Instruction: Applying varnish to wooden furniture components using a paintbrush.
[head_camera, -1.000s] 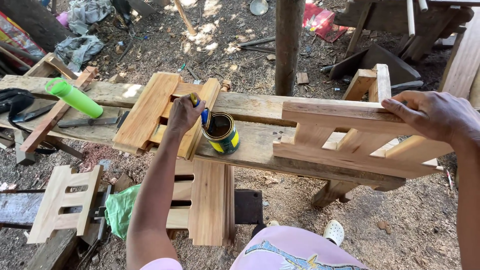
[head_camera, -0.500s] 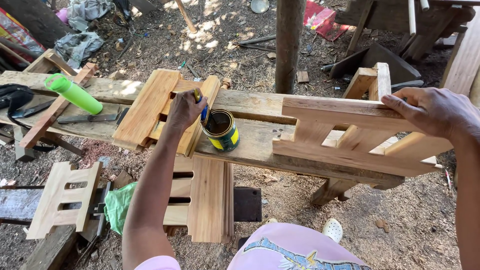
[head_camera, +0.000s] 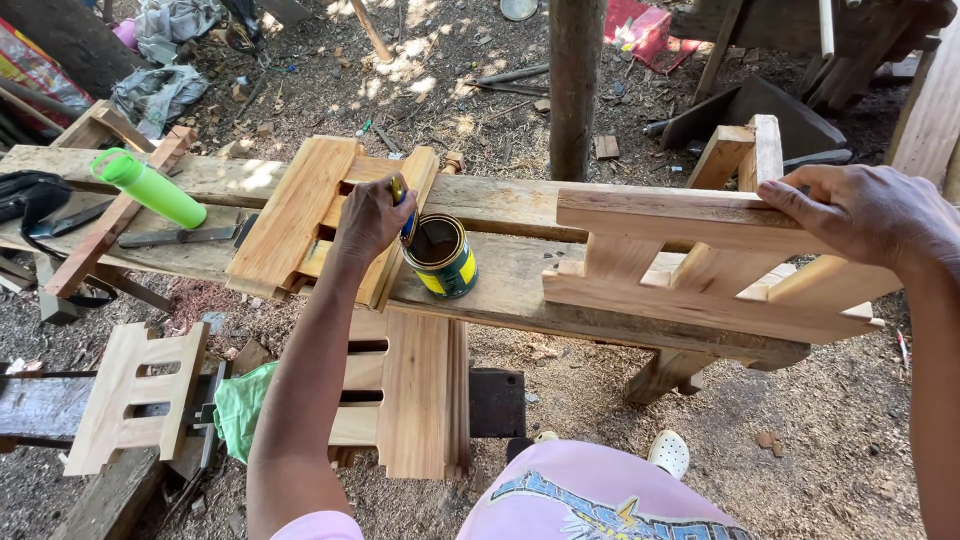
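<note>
Barely anything shifts since a moment ago: the left hand (head_camera: 372, 215) stays fisted around the blue-handled brush (head_camera: 405, 212), bristles hidden in the open tin (head_camera: 440, 255) on the plank bench (head_camera: 520, 285). Right hand (head_camera: 865, 212) clamps the slatted frame's (head_camera: 690, 262) top rail. Best, I'd judge, to wipe excess on the tin's rim.

Plank bench (head_camera: 520, 290) w/ can (head_camera: 441, 256), frames, green bottle (head_camera: 148, 187).
</note>
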